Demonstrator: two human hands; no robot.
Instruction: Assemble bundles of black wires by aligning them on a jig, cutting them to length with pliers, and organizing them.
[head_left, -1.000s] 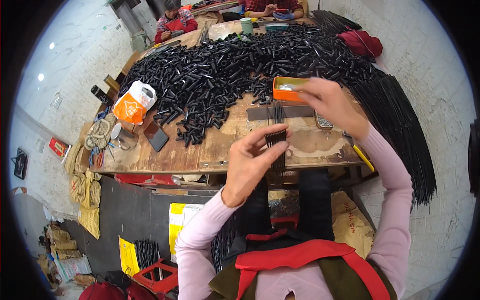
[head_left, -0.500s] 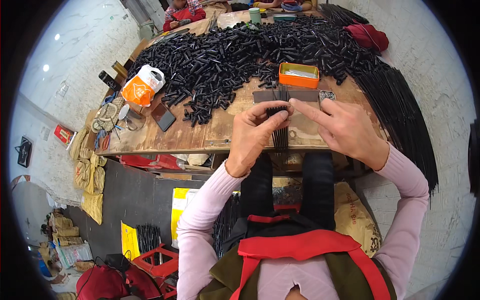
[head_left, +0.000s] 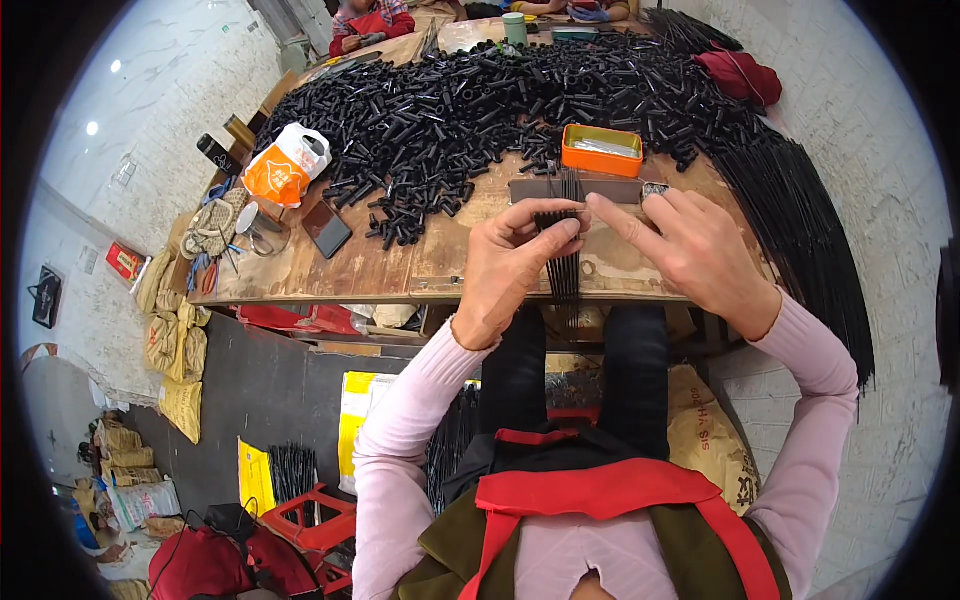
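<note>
Several thin black rods (head_left: 565, 275) stand side by side over the table's near edge. My left hand (head_left: 510, 255) grips them between thumb and index finger, the fingers closed. From the right, my right hand (head_left: 690, 245) reaches in with its index finger stretched out, the tip at the end of the left fingertips. Its other fingers are curled. A thin, light sliver shows near that fingertip; what it is, or whether my right hand pinches it, is too small to make out. Behind the rods lies a flat grey bar (head_left: 530, 190) on the table.
A big heap of short black tubes (head_left: 430, 120) covers the far table (head_left: 380, 275). An orange tin (head_left: 601, 160) holds thin silvery pieces; a small box (head_left: 653, 190) is nearby. Long black rods (head_left: 800, 220) lie right. A phone (head_left: 326, 232), glass mug (head_left: 262, 235) and plastic bag (head_left: 285, 170) sit left.
Both hands keep nearly the same place and grip. The right index finger has shifted very slightly at the rods, and the whole view has moved a little.
</note>
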